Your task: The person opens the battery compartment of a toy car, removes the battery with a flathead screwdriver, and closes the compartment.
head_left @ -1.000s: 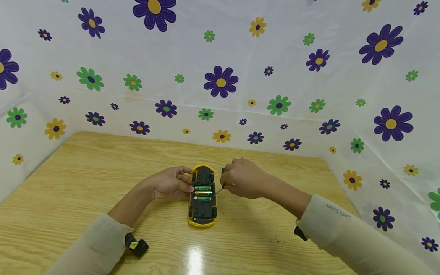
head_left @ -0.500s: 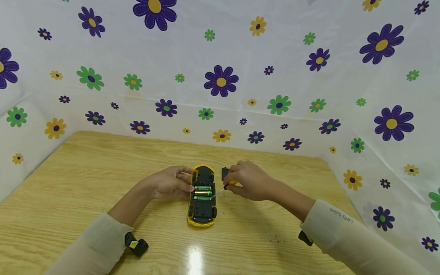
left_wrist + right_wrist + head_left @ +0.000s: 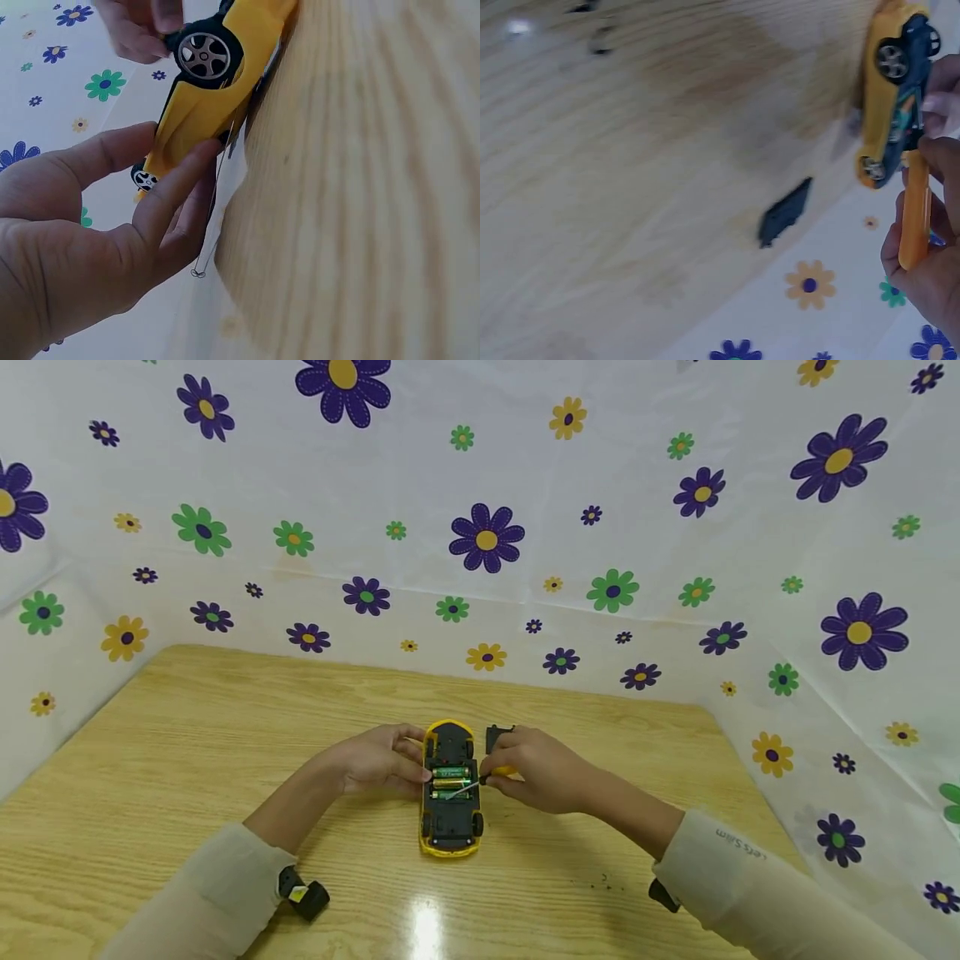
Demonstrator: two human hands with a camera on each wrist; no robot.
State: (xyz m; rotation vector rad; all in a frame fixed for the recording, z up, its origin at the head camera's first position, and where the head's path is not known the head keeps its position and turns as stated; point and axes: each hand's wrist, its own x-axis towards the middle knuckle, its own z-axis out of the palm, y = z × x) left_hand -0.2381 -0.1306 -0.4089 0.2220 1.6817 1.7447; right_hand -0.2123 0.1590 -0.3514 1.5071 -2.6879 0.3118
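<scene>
A yellow toy car (image 3: pixel 453 829) lies upside down on the table, its black underside facing up. Three green-and-gold batteries (image 3: pixel 450 772) sit in its uncovered battery compartment. My left hand (image 3: pixel 378 763) holds the car by its left side, the thumb at the upper edge and the fingers along the yellow body (image 3: pixel 187 120). In my right hand (image 3: pixel 551 772) is a screwdriver (image 3: pixel 915 217) with a yellow-orange handle, gripped in curled fingers. Its thin metal shaft slants down-left over the compartment, with the tip by the battery nearest me. Whether the tip touches that battery I cannot tell.
A small black battery cover (image 3: pixel 786 214) lies on the table beyond my right hand. Several tiny dark bits (image 3: pixel 604 885) are on the wooden table (image 3: pixel 225 727) at the right front. White flower-patterned cloth (image 3: pixel 420 485) walls the back and sides.
The screwdriver tip has shifted left, from the compartment's right edge onto the battery nearest me. My right hand has lowered slightly. My left hand keeps its hold on the toy car.
</scene>
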